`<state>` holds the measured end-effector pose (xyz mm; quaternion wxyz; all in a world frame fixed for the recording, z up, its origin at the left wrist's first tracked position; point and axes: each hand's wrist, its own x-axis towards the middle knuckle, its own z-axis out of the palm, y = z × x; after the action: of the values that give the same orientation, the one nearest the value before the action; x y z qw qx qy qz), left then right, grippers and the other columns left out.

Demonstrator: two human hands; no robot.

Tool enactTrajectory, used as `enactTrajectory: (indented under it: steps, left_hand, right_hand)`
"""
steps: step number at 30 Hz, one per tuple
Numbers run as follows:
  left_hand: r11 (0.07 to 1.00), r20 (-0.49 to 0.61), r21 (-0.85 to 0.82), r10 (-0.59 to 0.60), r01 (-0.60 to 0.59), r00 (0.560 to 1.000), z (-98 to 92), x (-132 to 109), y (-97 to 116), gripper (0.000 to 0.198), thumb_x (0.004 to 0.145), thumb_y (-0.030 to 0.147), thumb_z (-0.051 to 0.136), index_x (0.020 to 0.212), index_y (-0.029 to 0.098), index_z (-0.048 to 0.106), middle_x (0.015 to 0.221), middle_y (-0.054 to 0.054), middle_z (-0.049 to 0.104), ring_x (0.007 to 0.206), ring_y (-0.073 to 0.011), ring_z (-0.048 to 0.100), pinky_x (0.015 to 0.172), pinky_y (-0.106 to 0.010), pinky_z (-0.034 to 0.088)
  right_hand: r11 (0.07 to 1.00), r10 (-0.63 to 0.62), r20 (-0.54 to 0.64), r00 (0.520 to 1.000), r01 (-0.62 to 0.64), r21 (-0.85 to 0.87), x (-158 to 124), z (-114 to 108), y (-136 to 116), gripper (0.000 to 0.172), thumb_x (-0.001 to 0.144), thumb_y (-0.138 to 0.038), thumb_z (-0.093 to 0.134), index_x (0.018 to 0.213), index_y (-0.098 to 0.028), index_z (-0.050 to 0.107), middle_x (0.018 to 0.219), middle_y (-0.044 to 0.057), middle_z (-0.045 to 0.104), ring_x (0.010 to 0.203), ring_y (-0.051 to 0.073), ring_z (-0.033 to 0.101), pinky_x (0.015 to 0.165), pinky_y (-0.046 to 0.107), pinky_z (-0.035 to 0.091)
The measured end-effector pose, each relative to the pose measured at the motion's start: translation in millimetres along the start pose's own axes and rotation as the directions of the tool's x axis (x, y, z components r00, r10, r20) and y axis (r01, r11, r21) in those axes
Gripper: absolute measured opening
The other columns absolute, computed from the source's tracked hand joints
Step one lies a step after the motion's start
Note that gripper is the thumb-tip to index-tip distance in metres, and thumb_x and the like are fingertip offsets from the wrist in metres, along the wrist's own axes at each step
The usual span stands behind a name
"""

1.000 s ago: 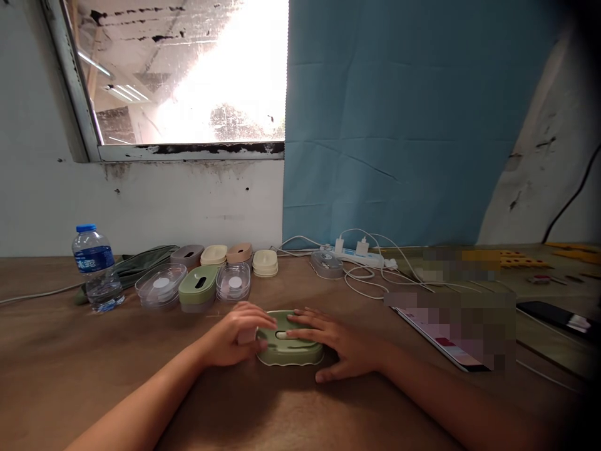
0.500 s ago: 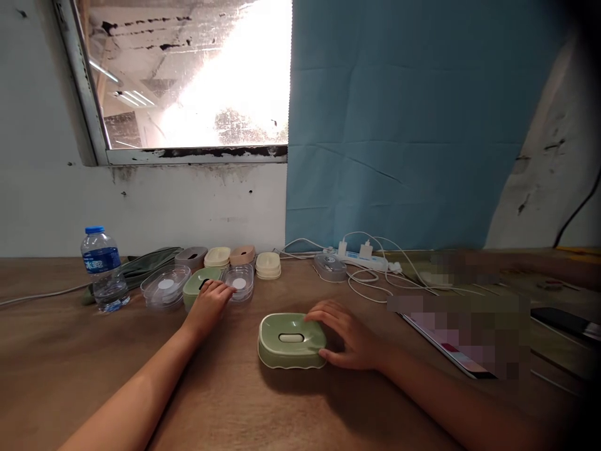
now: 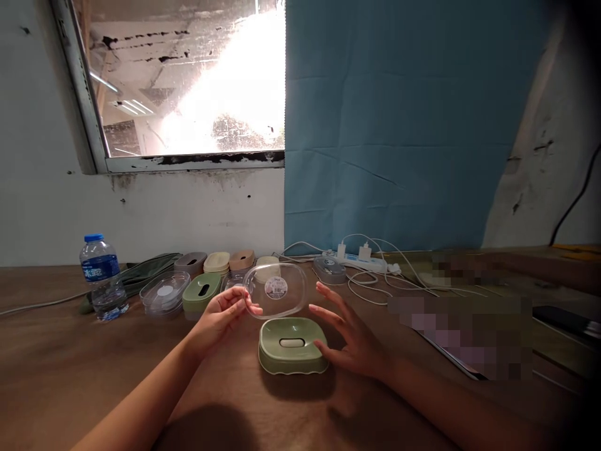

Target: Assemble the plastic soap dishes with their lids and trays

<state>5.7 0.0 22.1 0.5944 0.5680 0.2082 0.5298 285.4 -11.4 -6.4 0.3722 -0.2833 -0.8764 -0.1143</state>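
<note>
A green soap-dish base (image 3: pixel 292 346) with a slot in its middle lies on the brown table in front of me. My left hand (image 3: pixel 221 317) pinches the edge of a clear plastic lid (image 3: pixel 275 290) with a round sticker and holds it tilted in the air just above the base. My right hand (image 3: pixel 350 335) hovers open at the base's right side, fingers spread toward the lid, thumb near the base's edge.
Behind, a row of soap-dish parts: stacked clear lids (image 3: pixel 164 292), a green base (image 3: pixel 201 292), grey, cream and tan ones (image 3: pixel 216 261). A water bottle (image 3: pixel 102 277) stands left. A power strip (image 3: pixel 361 257) with white cables and a phone (image 3: pixel 566 319) lie right.
My left hand took a clear lid from the stack at the back and brought it over the green base. My right hand lifted off the base and opened.
</note>
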Motion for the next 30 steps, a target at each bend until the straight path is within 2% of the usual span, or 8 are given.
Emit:
enactTrajectory:
  steps: [2,5,8,12,16,19,23,30]
  left_hand:
    - [0.993,0.072,-0.095,-0.064,0.071,0.995,5.3,-2.7,-3.5,0.017,0.073,0.024,0.069,0.084,0.016,0.059,0.075,0.003,0.061,0.075,-0.0114,0.064,0.076,-0.023,0.048]
    - [0.974,0.169,-0.157,-0.135,0.162,0.976,10.5,-5.5,-11.1,0.018,0.07,0.022,0.072,0.081,0.015,0.06,0.074,0.002,0.06,0.072,-0.011,0.064,0.071,-0.021,0.048]
    - [0.973,0.185,-0.149,-0.15,0.179,0.971,9.7,-5.2,-21.5,0.02,0.07,0.025,0.072,0.082,0.014,0.06,0.074,0.0,0.063,0.074,-0.0117,0.064,0.072,-0.021,0.047]
    - [0.993,0.105,0.007,-0.114,0.114,0.988,0.0,-1.8,-36.3,0.043,0.067,0.036,0.073,0.103,0.015,0.059,0.097,-0.009,0.066,0.095,-0.0202,0.06,0.086,-0.032,0.045]
    - [0.98,0.135,0.159,-0.145,0.123,0.98,-10.5,0.3,-42.3,0.059,0.069,0.038,0.07,0.12,0.019,0.049,0.123,-0.012,0.053,0.115,-0.0245,0.048,0.098,-0.039,0.037]
    - [0.965,0.165,0.223,-0.174,0.135,0.971,-15.9,1.4,-42.1,0.058,0.07,0.035,0.07,0.122,0.021,0.048,0.124,-0.011,0.053,0.116,-0.0234,0.048,0.1,-0.04,0.035]
    - [0.945,0.194,0.28,-0.23,0.17,0.954,-21.4,2.9,-43.4,0.054,0.072,0.032,0.068,0.121,0.02,0.049,0.119,-0.011,0.057,0.112,-0.0226,0.051,0.099,-0.042,0.036]
    - [0.936,0.242,0.283,-0.28,0.208,0.929,-23.0,1.0,-41.1,0.049,0.073,0.028,0.068,0.118,0.019,0.052,0.127,-0.012,0.052,0.116,-0.0236,0.049,0.101,-0.044,0.035]
  right_hand:
    - [1.0,0.013,-0.027,1.0,-0.013,-0.003,0.9,1.7,-3.0,0.058,0.078,-0.026,0.06,0.129,-0.031,0.033,0.147,0.005,0.004,0.131,0.031,0.02,0.102,0.048,0.03]
    - [0.998,0.005,-0.049,0.999,-0.002,0.065,0.7,3.6,-2.4,0.056,0.079,-0.026,0.061,0.128,-0.033,0.036,0.148,0.003,0.007,0.131,0.029,0.022,0.103,0.046,0.032]
    - [0.982,-0.008,-0.056,0.998,0.018,0.19,-1.4,4.2,4.1,0.052,0.081,-0.026,0.06,0.128,-0.034,0.038,0.146,0.002,0.013,0.13,0.027,0.027,0.103,0.043,0.034]
    - [0.922,0.092,0.091,0.992,-0.119,0.368,-2.9,4.8,12.2,0.054,0.078,-0.039,0.063,0.127,-0.029,0.044,0.142,0.007,0.025,0.128,0.028,0.03,0.103,0.042,0.033]
    - [0.83,0.121,0.269,0.956,-0.246,0.501,-2.6,5.5,13.7,0.058,0.079,-0.044,0.059,0.13,-0.025,0.04,0.135,0.01,0.036,0.126,0.027,0.033,0.103,0.043,0.031]
    - [0.809,0.113,0.349,0.93,-0.29,0.512,-2.5,4.7,14.0,0.058,0.08,-0.046,0.057,0.131,-0.026,0.038,0.134,0.009,0.036,0.127,0.027,0.031,0.105,0.044,0.026]
    - [0.817,0.125,0.453,0.883,-0.351,0.457,-1.5,3.9,13.6,0.07,0.072,-0.046,0.065,0.132,-0.026,0.037,0.133,0.009,0.034,0.124,0.027,0.033,0.104,0.043,0.028]
    - [0.852,0.135,0.489,0.862,-0.353,0.387,-1.0,2.9,13.3,0.075,0.066,-0.044,0.072,0.131,-0.029,0.038,0.129,0.008,0.036,0.12,0.027,0.038,0.101,0.042,0.032]
